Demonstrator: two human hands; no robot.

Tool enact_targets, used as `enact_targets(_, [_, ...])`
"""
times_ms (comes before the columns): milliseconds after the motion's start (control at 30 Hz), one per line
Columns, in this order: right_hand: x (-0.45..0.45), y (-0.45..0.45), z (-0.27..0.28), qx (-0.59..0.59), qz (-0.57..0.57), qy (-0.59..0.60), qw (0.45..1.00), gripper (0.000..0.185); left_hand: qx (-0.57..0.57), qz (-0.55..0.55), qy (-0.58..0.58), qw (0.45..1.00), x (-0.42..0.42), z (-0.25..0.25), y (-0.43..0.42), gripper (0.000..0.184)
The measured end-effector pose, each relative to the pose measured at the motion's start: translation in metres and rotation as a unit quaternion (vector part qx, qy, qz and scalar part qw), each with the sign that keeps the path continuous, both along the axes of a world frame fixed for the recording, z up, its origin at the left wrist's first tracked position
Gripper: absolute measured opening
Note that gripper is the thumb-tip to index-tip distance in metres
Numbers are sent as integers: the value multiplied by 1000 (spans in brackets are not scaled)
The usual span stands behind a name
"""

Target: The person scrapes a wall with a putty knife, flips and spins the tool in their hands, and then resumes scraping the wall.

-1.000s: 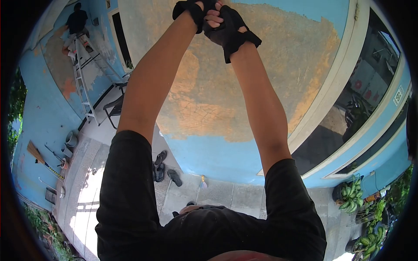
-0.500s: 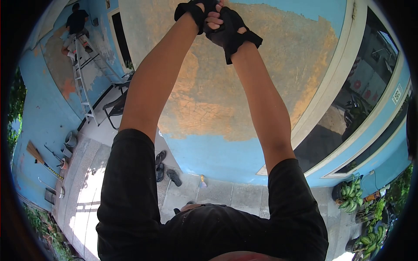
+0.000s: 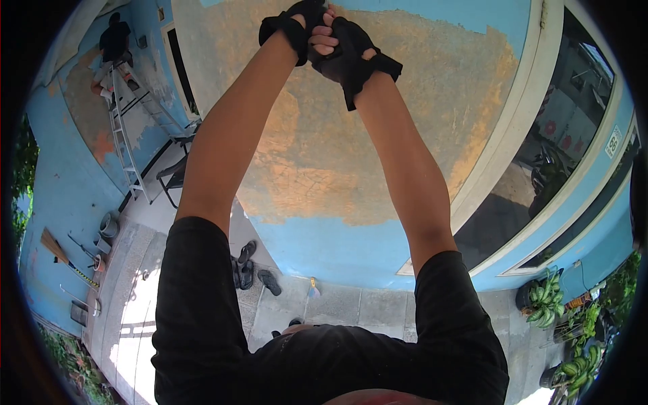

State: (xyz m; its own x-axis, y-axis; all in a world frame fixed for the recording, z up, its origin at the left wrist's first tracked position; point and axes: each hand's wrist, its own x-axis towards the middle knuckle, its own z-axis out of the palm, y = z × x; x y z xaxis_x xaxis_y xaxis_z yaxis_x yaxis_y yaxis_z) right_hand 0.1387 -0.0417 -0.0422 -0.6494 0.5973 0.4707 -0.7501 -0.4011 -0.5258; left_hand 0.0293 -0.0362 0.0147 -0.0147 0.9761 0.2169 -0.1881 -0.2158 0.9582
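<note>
Both my hands wear black fingerless gloves and are raised at the top of the view, close together against the wall [image 3: 378, 148]. My left hand [image 3: 300, 23] is partly cut off by the frame's upper edge, its fingers hidden. Just right of it, my right hand [image 3: 341, 54] has its fingers curled, and what they close on cannot be made out. Around and below the hands the wall shows a bare grey and orange patch, with blue paint along its top and bottom edges.
At the upper left another person [image 3: 115, 37] sits on a metal stepladder [image 3: 120, 135]. A black chair [image 3: 174, 172] stands nearby. Sandals [image 3: 247, 273] lie on the paving. A window [image 3: 499, 216] and potted plants [image 3: 545, 300] are on the right; a broom [image 3: 55, 244] leans left.
Both hands have shifted slightly left and down in the view, still close together. The surroundings have also shifted a little.
</note>
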Motion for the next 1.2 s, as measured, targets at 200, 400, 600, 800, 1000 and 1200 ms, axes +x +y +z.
enact_targets(200, [-3, -5, -6, -19, -6, 29, 999, 9, 4, -5, -2, 1000, -7, -15, 12, 39])
enact_targets(400, [-13, 15, 20, 4, 35, 20, 999, 12, 19, -13, 1, 1000, -22, 12, 46, 38])
enact_targets(600, [-13, 8, 3, 14, 9, 14, 1000, 9, 22, -15, 1, 1000, -31, -12, 44, 38])
enact_targets(800, [-20, -6, 0, -1, -13, 42, 999, 8, 25, -24, 5, 999, -44, -18, 59, 37])
enact_targets(1000, [-22, -2, 0, -15, -18, 54, 998, 8, 29, -36, 4, 999, -54, -16, 74, 36])
enact_targets(1200, [-24, -1, 1, -32, 37, 78, 996, 26, 33, -47, 1, 998, -58, -12, 90, 36])
